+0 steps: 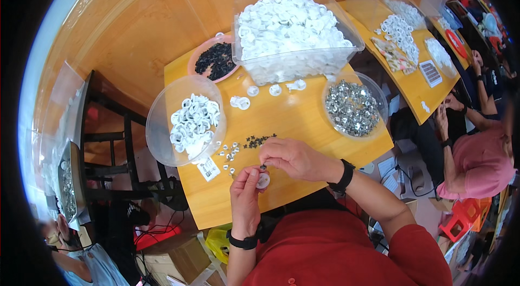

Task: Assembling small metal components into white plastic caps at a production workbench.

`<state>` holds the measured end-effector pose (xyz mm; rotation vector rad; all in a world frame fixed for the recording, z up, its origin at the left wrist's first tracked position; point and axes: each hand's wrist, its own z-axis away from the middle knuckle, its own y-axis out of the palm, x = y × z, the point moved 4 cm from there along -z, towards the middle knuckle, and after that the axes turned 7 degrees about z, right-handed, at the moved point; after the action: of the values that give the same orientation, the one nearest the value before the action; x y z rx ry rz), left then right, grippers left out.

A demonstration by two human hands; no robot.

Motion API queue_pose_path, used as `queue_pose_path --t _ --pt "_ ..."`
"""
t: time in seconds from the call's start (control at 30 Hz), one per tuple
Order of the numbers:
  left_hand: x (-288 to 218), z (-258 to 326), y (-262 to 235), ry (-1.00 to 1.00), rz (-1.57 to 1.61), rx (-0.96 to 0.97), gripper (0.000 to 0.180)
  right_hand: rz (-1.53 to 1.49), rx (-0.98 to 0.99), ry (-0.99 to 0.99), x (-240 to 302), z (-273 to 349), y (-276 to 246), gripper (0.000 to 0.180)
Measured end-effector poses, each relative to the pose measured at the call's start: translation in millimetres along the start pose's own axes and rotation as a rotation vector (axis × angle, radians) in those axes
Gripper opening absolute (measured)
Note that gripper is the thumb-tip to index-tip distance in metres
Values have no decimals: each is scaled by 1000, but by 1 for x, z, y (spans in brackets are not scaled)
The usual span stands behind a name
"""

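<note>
My left hand (246, 194) pinches a small round white plastic part (263, 181) over the table's front half. Just above that part, my right hand (292, 158) has its fingertips closed at a tiny dark piece (263, 167), which meets the white part's upper edge. Whether the right fingers grip this piece or only press on it is hard to see. Near the fingers lie a little heap of black star-like pieces (257, 141) and several small shiny metal pieces (230, 151). A few white round parts (275, 90) rest farther back on the wood.
A clear bin (355, 47) heaped with white parts stands at the back. Left are a round clear tub (157, 123) of white parts and a pink bowl (196, 56) of black pieces. Metal pieces fill a right-hand tub (385, 112). A person in pink (482, 156) sits rightward.
</note>
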<state>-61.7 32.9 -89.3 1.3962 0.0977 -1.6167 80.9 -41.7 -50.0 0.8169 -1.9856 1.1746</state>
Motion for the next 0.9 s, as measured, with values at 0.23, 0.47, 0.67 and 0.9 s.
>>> queue_pose_path --t 0.23,0.47,0.67,0.9 --pt "-2 -2 2 75 -134 4 14 -53 3 -18 -3 0 2 6" --pt "-1 -5 0 126 -166 -84 13 142 -119 15 -1 6 6 4" --pt "1 -5 0 111 -124 -103 13 357 -203 -119 8 10 12 8" --pt "6 -5 -3 63 -40 -90 12 432 -202 -201 10 9 17 8"
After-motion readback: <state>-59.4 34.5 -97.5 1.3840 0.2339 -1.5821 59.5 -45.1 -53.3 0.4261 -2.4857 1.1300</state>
